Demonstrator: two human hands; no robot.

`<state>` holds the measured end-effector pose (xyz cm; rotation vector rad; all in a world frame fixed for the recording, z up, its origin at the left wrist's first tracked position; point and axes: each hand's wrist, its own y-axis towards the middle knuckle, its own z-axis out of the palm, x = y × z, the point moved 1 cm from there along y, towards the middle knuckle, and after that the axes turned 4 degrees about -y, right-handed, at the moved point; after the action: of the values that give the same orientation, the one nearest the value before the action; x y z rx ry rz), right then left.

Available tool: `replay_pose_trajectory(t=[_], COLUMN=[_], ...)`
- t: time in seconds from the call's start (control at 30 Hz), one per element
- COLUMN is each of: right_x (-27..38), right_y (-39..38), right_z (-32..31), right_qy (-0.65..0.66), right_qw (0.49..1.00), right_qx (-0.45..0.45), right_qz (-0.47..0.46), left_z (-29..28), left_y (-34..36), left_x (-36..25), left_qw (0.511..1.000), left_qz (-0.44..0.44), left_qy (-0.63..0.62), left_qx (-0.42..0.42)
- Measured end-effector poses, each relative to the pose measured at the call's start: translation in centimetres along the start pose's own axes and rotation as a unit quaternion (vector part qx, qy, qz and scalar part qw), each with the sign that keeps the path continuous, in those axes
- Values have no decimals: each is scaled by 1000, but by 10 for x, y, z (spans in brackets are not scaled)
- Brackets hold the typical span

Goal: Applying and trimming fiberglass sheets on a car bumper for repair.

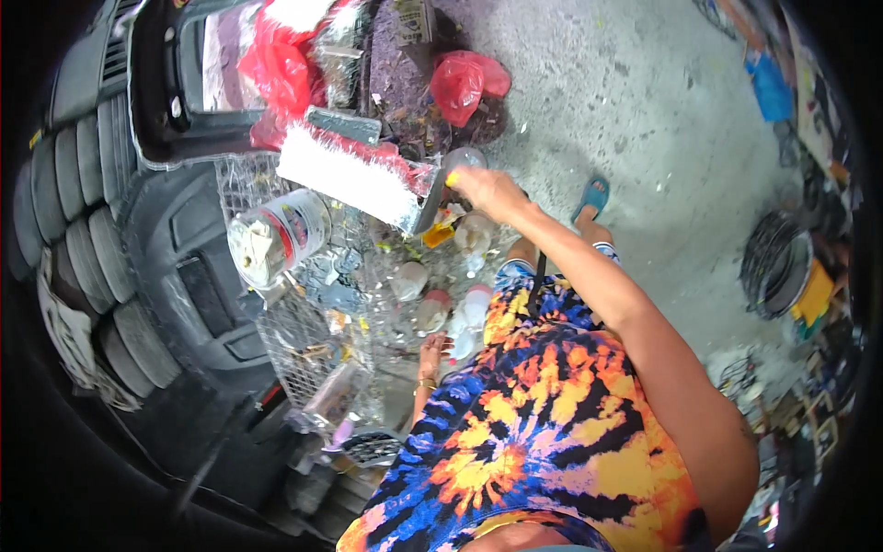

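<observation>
My right hand reaches over the cluttered bench with fingers curled at a small yellow item, beside a clear round container; its full grip is unclear. Left of it rests a white bristly brush-like piece with red material along it and a dark grey edge. My left hand is low at the bench beside clear cups, fingers apart. A white bucket with a red band stands on the bench among scraps and small plastic cups.
Red plastic bags lie at the back by a black plastic housing. Stacked grey parts fill the left side. A coiled black cable bundle and a blue bag are at the right, on or beside the concrete floor.
</observation>
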<state>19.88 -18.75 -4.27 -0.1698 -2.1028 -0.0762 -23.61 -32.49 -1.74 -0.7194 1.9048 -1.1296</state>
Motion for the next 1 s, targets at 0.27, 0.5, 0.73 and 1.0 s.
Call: replay_pose_trajectory(t=[0.27,0.5,0.73,1.0], right_x=[-42,12,61,-58], right_y=[36,44,133,216], right_z=[-35,10,40,-94], right_qy=[-13,117,359,-137], right_qw=[989,979,895,985], right_qx=[-76,101,45,108], right_qz=[127,132,263,-16], left_z=[35,62,139,248], left_y=[28,-6,-51,-62], left_x=[41,27,1,38], left_qw=[989,960,929,880], left_qz=[-43,1,17,-38], left_qy=[-138,-239,-325,-430], left_qx=[-33,-146,-174,-199])
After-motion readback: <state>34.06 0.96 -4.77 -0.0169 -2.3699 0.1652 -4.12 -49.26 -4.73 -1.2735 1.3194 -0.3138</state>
